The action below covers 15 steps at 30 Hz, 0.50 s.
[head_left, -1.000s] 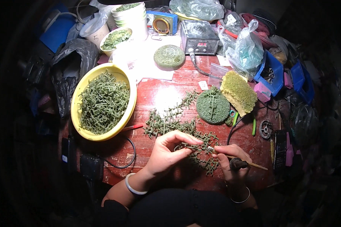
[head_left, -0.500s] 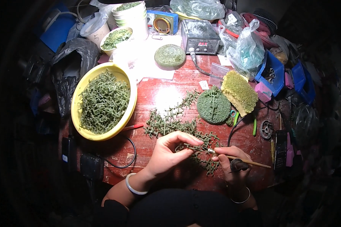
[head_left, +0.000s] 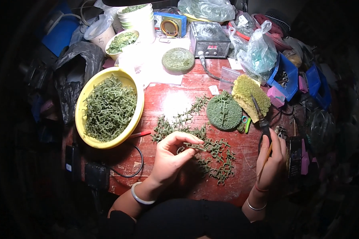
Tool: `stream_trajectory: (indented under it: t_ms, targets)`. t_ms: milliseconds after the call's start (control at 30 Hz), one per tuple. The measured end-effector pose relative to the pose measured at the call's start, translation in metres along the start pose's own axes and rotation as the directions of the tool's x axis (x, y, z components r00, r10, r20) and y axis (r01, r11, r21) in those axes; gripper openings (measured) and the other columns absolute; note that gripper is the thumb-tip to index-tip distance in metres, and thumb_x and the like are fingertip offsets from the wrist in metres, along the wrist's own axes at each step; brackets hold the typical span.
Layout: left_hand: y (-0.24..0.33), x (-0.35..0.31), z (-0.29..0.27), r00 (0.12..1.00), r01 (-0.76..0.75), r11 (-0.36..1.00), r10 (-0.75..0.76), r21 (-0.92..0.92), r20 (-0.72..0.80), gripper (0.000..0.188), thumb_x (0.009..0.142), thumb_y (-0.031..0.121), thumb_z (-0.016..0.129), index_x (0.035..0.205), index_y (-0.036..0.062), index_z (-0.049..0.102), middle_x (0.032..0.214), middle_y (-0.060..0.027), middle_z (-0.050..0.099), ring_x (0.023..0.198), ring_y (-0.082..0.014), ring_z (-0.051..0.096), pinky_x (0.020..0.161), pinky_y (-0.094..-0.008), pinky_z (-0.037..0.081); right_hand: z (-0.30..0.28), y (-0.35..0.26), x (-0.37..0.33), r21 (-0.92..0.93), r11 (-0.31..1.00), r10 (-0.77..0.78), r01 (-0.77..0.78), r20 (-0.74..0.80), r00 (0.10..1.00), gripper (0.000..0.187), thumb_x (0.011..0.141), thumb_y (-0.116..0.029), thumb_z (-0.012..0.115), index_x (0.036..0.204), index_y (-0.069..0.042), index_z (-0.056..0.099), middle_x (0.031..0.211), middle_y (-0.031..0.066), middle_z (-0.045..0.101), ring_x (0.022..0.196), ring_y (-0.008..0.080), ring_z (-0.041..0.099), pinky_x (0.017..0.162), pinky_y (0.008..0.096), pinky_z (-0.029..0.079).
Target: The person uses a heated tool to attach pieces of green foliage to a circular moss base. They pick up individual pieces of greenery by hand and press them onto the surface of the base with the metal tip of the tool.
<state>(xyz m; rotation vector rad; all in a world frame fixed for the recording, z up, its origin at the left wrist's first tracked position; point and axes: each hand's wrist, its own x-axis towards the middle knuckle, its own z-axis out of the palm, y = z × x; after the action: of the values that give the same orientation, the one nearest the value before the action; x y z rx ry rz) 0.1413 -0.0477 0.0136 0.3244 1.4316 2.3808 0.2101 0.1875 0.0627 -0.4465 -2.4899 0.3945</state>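
Observation:
My left hand (head_left: 167,157) pinches a small green wax piece (head_left: 195,147) between thumb and fingers, over loose pieces of the same kind. At the right, my right hand (head_left: 273,157) is closed round a dark-handled wax pen (head_left: 263,124). Its thin metal tip reaches over a rough yellow-green sponge-like block (head_left: 245,85). A thin wooden stick, like a brush handle (head_left: 265,163), is also in this hand. Green branching wax pieces (head_left: 219,153) lie in a trail on the red table. Beside the block rests a round green textured disc (head_left: 223,111) with a piece across its top.
A yellow bowl (head_left: 79,115) heaped with green pieces stands at the left. Behind are a control box with a red display (head_left: 210,40), a second round disc (head_left: 178,60) and white cups (head_left: 145,30). Blue bins (head_left: 287,75) stand right; a black cable (head_left: 141,159) curls near my left arm.
My right hand has moved right and away from the left hand, and the wax pen now points up over the sponge-like block. My left hand has shifted slightly left, still holding the wax piece.

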Motion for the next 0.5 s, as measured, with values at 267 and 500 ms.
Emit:
stream_trajectory:
  t_ms: [267, 500]
  targets:
    - [0.001, 0.0, 0.0, 0.997, -0.015, 1.0, 0.015, 0.002, -0.078, 0.021, 0.085, -0.012, 0.062, 0.103, -0.0007, 0.065, 0.107, -0.0116, 0.069, 0.104, -0.0176, 0.065, 0.095, -0.0315, 0.05, 0.005, 0.001, -0.008, 0.228, 0.969, -0.075, 0.09, -0.071, 0.995, 0.021, 0.09, -0.016, 0.073, 0.1, 0.002, 0.07, 0.084, 0.0141, 0.065, 0.073, 0.0272, 0.065, 0.063, 0.0326, 0.051]
    - [0.003, -0.001, 0.001, 0.992, -0.054, 0.996, 0.062, 0.074, -0.113, 0.023, 0.082, -0.016, 0.061, 0.098, 0.0, 0.062, 0.105, -0.0126, 0.066, 0.102, -0.0195, 0.064, 0.092, -0.0324, 0.052, 0.007, -0.009, -0.018, 0.492, 0.849, -0.214, 0.191, -0.01, 0.977, 0.033, 0.082, -0.035, 0.081, 0.084, -0.003, 0.072, 0.071, 0.0072, 0.062, 0.058, 0.0199, 0.059, 0.052, 0.0293, 0.043]
